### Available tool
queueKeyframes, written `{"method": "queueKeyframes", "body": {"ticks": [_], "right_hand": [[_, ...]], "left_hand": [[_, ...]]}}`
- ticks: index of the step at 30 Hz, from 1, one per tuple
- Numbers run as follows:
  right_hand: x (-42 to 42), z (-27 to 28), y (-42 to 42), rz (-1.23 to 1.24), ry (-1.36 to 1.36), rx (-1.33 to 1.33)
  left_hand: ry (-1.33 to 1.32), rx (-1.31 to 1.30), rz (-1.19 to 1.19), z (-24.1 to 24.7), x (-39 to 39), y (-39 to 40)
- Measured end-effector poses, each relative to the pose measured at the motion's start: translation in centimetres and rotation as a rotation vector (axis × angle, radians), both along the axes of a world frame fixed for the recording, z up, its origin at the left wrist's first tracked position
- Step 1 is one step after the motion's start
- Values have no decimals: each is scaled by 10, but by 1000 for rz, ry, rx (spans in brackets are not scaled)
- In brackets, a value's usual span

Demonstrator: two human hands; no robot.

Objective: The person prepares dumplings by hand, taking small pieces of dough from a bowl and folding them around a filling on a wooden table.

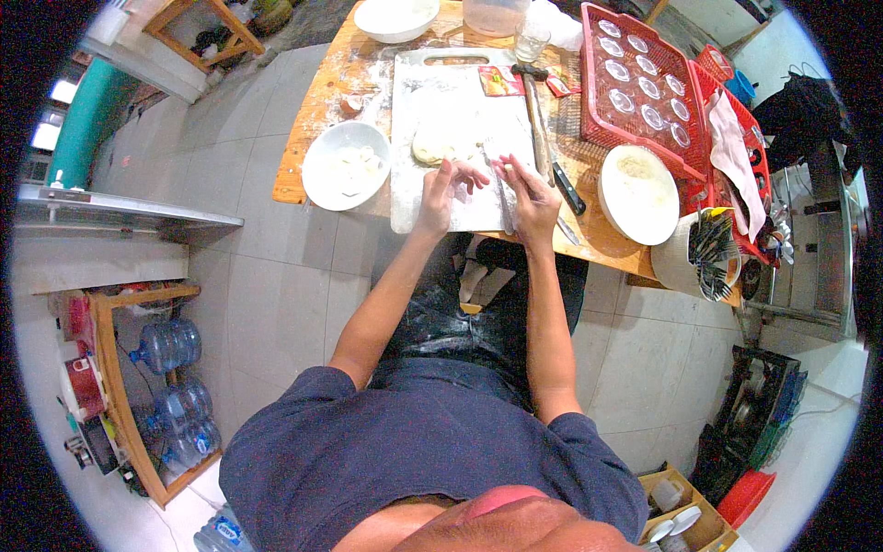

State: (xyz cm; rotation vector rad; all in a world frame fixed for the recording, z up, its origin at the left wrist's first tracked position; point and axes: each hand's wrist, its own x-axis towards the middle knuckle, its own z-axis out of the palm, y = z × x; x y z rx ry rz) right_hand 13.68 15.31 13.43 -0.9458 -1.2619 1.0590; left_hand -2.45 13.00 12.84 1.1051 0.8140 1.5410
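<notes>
Over the near part of a floured white cutting board (414, 207), my left hand (448, 190) is raised with its fingers apart and nothing in it. My right hand (531, 200) has its thumb and fingertips together around a small pale piece, perhaps dough. A flattened mass of pale dough (434, 146) lies on the board just beyond my left hand. Left of the board, a white bowl (346, 165) holds several pale pieces. Beside my right hand are a hammer (537, 124), a black-handled knife (569, 190) and a narrow metal utensil (502, 190) on the board.
Right of the board stands a white bowl (638, 195) of pale powdery contents. Red plastic baskets (590, 124) hold clear cups. A container of forks (669, 259) stands at the table's right corner. Red packets (502, 81), a drinking glass (531, 43) and an eggshell (351, 105) lie farther back.
</notes>
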Motion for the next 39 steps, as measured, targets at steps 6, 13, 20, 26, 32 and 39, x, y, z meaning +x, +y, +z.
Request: {"method": "queueKeyframes", "body": {"ticks": [6, 13, 20, 26, 32, 39], "right_hand": [[6, -8, -4, 20, -110, -31], [5, 1, -6, -64, -153, -18], [6, 4, 0, -48, -64, 180], [3, -5, 0, -1, -101, 136], [13, -21, -1, 8, -166, -202], [5, 11, -1, 145, -34, 73]], "left_hand": [[9, 2, -2, -1, -1, 0], [-3, 15, 9, -3, -1, 1], [-1, 9, 3, -3, 0, 2], [-3, 12, -3, -2, -2, 0], [90, -34, 114, 10, 8, -2], [158, -59, 125, 29, 15, -10]]}}
